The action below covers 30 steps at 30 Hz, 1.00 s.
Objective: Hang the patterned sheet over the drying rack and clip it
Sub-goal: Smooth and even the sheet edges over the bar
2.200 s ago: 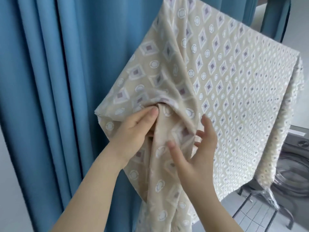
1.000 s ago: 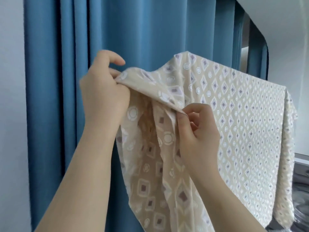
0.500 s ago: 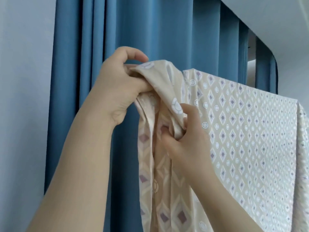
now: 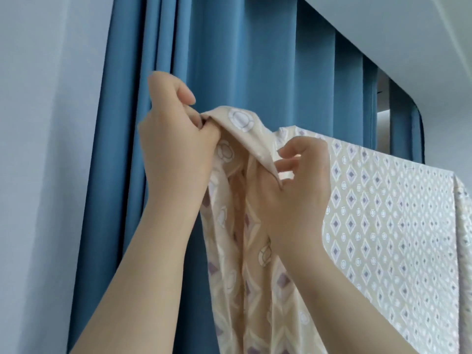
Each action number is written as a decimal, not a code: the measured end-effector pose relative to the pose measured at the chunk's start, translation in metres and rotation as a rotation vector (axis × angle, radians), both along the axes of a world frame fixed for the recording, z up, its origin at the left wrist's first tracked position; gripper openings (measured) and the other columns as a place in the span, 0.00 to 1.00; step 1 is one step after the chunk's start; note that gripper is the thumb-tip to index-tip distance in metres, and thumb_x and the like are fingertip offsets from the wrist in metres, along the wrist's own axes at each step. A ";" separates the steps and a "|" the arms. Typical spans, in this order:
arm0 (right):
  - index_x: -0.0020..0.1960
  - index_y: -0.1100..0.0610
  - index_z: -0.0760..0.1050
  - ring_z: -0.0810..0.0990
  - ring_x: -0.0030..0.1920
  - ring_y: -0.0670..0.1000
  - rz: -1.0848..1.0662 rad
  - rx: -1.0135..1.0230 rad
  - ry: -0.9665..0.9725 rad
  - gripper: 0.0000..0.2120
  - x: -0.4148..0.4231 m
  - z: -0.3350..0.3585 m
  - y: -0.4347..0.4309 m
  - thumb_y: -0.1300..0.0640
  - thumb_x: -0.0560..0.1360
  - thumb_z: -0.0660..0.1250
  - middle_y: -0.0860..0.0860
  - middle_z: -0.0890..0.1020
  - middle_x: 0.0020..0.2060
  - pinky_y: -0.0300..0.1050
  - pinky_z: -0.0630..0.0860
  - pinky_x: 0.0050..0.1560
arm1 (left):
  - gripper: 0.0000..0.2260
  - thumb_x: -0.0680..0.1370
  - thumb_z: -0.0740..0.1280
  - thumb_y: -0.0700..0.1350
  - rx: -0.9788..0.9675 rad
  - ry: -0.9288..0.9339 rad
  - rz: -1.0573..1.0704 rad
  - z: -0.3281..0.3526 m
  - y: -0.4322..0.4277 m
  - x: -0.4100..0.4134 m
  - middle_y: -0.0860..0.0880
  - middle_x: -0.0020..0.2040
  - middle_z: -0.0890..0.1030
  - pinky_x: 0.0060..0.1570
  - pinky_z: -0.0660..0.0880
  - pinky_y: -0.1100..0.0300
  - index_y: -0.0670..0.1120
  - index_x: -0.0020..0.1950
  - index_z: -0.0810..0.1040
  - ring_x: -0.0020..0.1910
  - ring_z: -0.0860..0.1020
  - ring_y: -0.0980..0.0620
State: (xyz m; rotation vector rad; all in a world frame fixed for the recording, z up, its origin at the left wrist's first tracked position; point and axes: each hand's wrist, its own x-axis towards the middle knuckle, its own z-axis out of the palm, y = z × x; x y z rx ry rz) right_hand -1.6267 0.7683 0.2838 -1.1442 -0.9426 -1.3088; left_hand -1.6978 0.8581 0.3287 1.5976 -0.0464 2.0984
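The beige patterned sheet (image 4: 383, 226), printed with purple diamonds and white circles, hangs draped over a high line; the drying rack itself is hidden under the cloth. My left hand (image 4: 173, 141) is raised and grips the sheet's upper left corner in curled fingers. My right hand (image 4: 296, 182) pinches a folded edge of the same corner just to the right, thumb and fingers on the fold. Bunched cloth hangs down between my two forearms. No clip is in view.
A blue pleated curtain (image 4: 242, 60) hangs right behind the sheet. A pale wall (image 4: 46, 149) fills the left side, and a white ceiling soffit (image 4: 408, 34) runs across the upper right.
Both hands have lifted the sheet's corner from chest height to above head level. My right hand has shifted from gripping bunched cloth to pinching the folded edge.
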 end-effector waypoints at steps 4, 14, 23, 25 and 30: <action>0.36 0.52 0.68 0.70 0.38 0.47 -0.249 -0.012 -0.126 0.11 -0.005 0.020 -0.002 0.66 0.63 0.65 0.42 0.66 0.36 0.42 0.69 0.31 | 0.12 0.70 0.70 0.39 0.087 0.141 0.019 0.002 0.000 -0.016 0.54 0.31 0.73 0.34 0.67 0.74 0.48 0.43 0.67 0.33 0.73 0.64; 0.32 0.54 0.70 0.73 0.28 0.44 0.761 -0.321 0.314 0.14 -0.029 0.047 -0.022 0.61 0.74 0.68 0.45 0.76 0.25 0.37 0.70 0.33 | 0.15 0.74 0.66 0.37 0.180 0.156 -0.164 -0.010 0.010 -0.022 0.52 0.41 0.83 0.40 0.75 0.67 0.51 0.35 0.64 0.40 0.80 0.62; 0.44 0.53 0.72 0.75 0.27 0.46 0.835 -0.285 0.409 0.08 -0.035 0.058 -0.021 0.65 0.75 0.66 0.51 0.77 0.29 0.38 0.72 0.31 | 0.12 0.75 0.63 0.35 0.340 -0.065 0.151 -0.014 0.008 -0.004 0.47 0.50 0.76 0.44 0.66 0.73 0.47 0.52 0.81 0.44 0.71 0.58; 0.44 0.53 0.72 0.74 0.27 0.46 0.822 -0.291 0.400 0.08 -0.036 0.058 -0.021 0.65 0.75 0.66 0.49 0.77 0.28 0.38 0.71 0.31 | 0.10 0.76 0.65 0.38 0.336 -0.035 0.115 -0.011 0.007 -0.003 0.48 0.49 0.76 0.41 0.71 0.68 0.48 0.53 0.82 0.43 0.72 0.58; 0.44 0.52 0.71 0.73 0.28 0.45 0.751 -0.325 0.376 0.08 -0.035 0.056 -0.023 0.64 0.75 0.65 0.45 0.76 0.25 0.38 0.68 0.33 | 0.05 0.74 0.68 0.43 0.313 0.008 0.180 -0.005 0.006 0.000 0.50 0.46 0.77 0.33 0.74 0.56 0.49 0.46 0.83 0.40 0.74 0.56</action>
